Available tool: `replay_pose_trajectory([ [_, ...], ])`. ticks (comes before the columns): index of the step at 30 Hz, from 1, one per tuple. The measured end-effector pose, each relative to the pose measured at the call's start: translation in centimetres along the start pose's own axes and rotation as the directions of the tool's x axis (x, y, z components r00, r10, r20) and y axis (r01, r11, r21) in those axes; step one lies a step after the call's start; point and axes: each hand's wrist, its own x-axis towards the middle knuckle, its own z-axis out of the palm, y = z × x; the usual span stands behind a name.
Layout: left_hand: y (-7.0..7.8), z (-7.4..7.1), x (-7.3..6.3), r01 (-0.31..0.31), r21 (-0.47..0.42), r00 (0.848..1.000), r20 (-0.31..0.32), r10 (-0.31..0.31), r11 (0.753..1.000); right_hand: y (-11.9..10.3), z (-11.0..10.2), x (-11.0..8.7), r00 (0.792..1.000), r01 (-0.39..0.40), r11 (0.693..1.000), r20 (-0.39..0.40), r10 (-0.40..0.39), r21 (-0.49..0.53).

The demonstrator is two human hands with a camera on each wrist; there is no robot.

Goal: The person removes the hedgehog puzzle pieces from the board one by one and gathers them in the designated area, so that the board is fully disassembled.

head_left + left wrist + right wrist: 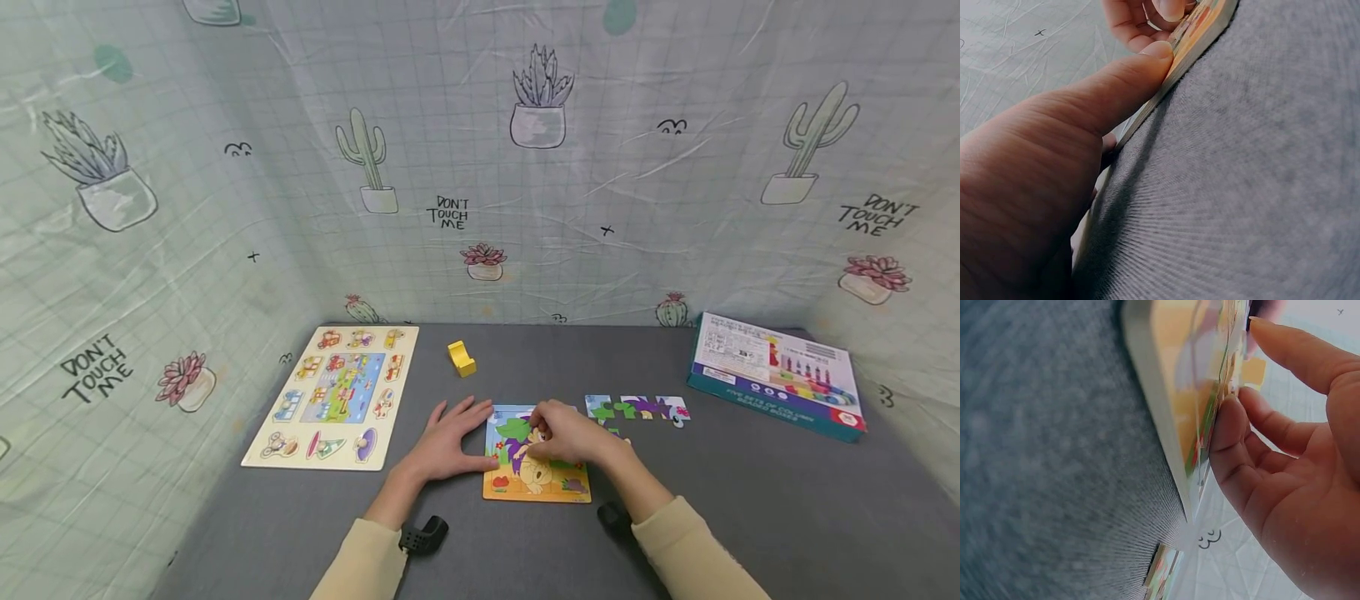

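Note:
A square picture puzzle (551,492) in an orange-edged tray lies on the table between the hands, showing a cartoon figure with purple hair and green leaves. The left hand (442,446) rests at its left side, fingers spread and fairly straight; the thumb (1147,59) presses on the tray's rim in the left wrist view. Over the upper right of the puzzle bends the right hand (566,433). Its fingertips (1230,409) touch the picture, with the thumb apart from them in the right wrist view. The right hand hides part of the picture.
Several loose puzzle pieces (643,407) lie right of the tray. At the left is a cream board (281,417) with vehicle pictures. A yellow block (462,358) stands behind the puzzle, and a flat toy box (776,375) lies at the back right. Printed cloth walls surround the table.

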Motion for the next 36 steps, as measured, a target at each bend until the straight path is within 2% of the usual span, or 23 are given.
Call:
replay_pose_trajectory([
  [13, 0.0, 0.1, 0.0, -0.002, 0.009, 1.000, -0.009, 0.002, 1.000, 0.2, 0.0, -0.2, 0.999, 0.030, 0.998, -0.037, -0.028, 0.061],
  [19, 0.1, 0.0, 0.0, -0.004, 0.009, 1.000, -0.008, 0.004, 1.000, 0.6, -0.1, -0.4, 0.996, 0.073, 0.993, -0.048, -0.069, 0.094],
  [23, 0.1, 0.0, 0.0, -0.001, 0.013, 1.000, -0.005, 0.001, 1.000, 1.0, -0.4, -0.7, 0.992, 0.113, 0.983, -0.066, -0.104, 0.147],
  [29, 0.0, 0.0, 0.0, 0.000, 0.014, 1.000, -0.004, 0.000, 1.000, 1.5, -1.1, -1.1, 0.988, 0.150, 0.951, -0.067, -0.137, 0.269],
  [36, -0.1, 0.1, 0.0, -0.006, 0.012, 1.000, -0.003, 0.006, 1.000, 2.6, -2.7, -1.8, 0.984, 0.174, 0.940, -0.080, -0.157, 0.295],
])
